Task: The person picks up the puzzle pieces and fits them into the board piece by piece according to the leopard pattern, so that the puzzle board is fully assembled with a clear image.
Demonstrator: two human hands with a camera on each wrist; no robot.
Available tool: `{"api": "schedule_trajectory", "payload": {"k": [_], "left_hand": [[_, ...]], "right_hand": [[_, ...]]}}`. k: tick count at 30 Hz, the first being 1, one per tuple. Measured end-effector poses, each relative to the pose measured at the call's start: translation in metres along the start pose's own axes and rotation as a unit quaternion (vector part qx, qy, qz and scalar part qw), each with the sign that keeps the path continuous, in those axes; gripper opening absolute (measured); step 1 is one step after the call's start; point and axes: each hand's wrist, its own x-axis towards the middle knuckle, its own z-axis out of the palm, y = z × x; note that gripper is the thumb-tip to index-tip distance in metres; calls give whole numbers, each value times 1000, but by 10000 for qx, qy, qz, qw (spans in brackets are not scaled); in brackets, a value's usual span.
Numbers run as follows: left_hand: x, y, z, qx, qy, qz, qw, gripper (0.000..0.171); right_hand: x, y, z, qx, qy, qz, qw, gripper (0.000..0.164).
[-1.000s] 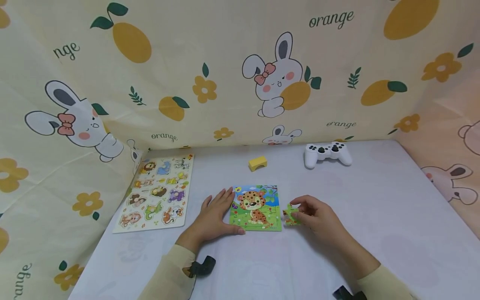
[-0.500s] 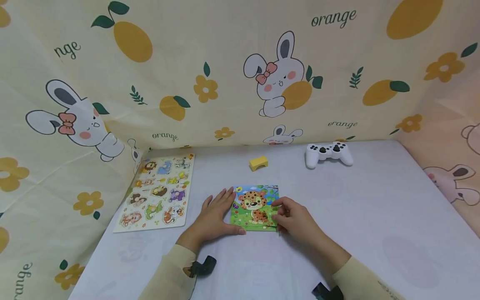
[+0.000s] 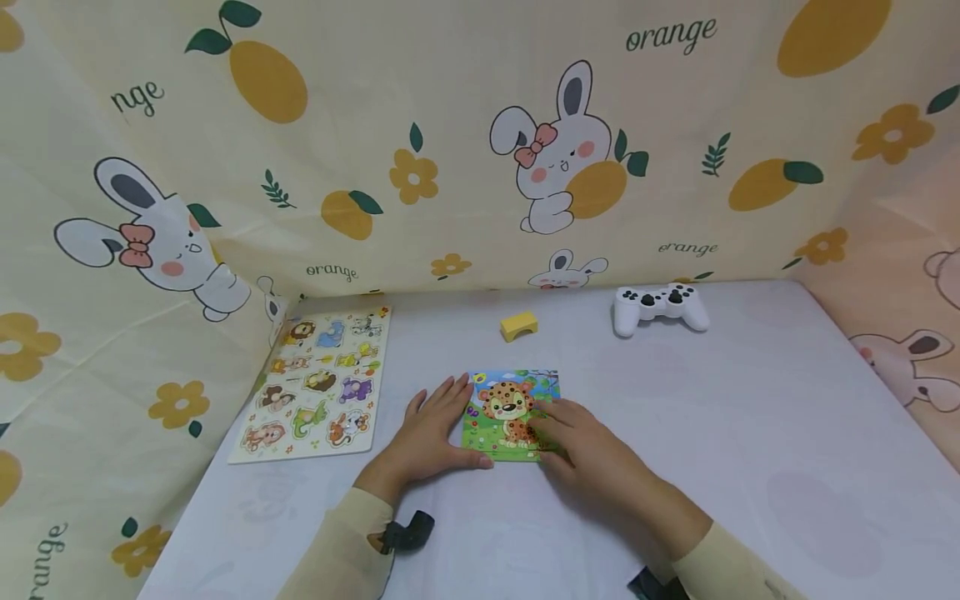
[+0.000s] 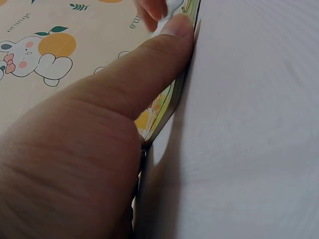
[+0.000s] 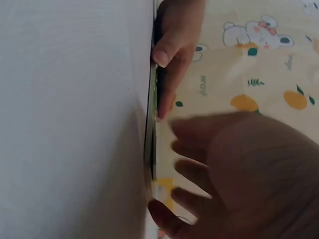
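Observation:
A small square leopard jigsaw puzzle [image 3: 491, 433] lies flat on the white table. My left hand [image 3: 423, 437] rests along its left side, fingers straight, with the thumb on the lower left edge; the left wrist view shows that thumb [image 4: 144, 64] lying across the board's rim. Over the puzzle's right part is my right hand [image 3: 600, 454], its fingertips touching the area beside the leopard's body and hiding it. In the right wrist view my right hand [image 5: 249, 159] has loosely spread fingers above the board, slightly blurred. Any separate piece under them cannot be made out.
To the left lies a larger animal puzzle board [image 3: 311, 383]. A yellow arch-shaped block [image 3: 519, 326] sits behind the leopard puzzle, and a white game controller [image 3: 660, 307] stands at the back right. Patterned cloth [image 3: 450, 167] hangs around the table.
My right hand has carried a green puzzle piece leftward from beside the puzzle onto its right part, and its fingers now lie over the picture. The left hand has stayed put.

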Motion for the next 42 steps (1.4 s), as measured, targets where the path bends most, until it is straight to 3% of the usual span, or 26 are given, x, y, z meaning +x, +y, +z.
{"api": "schedule_trajectory", "payload": {"k": [5, 16, 22, 33, 39, 42], "left_hand": [[0, 1, 0, 7, 15, -7, 10000, 129], [2, 2, 0, 34, 2, 54, 10000, 128], [4, 2, 0, 26, 25, 86, 10000, 128], [6, -6, 1, 140, -54, 33, 9999, 129], [4, -6, 4, 120, -44, -31, 9999, 129], [1, -5, 2, 54, -70, -69, 9999, 130]], "right_hand": [[-8, -11, -3, -412, -875, -35, 9953, 62], [-15, -16, 2, -796, -1297, 74, 9883, 86], [-15, -11, 1, -792, -1302, -63, 9883, 89], [-9, -1, 1, -240, -1408, -80, 9897, 88], [-7, 4, -5, 506, -1078, 31, 9929, 77], [-6, 8, -17, 545, -829, 166, 9949, 74]]}}
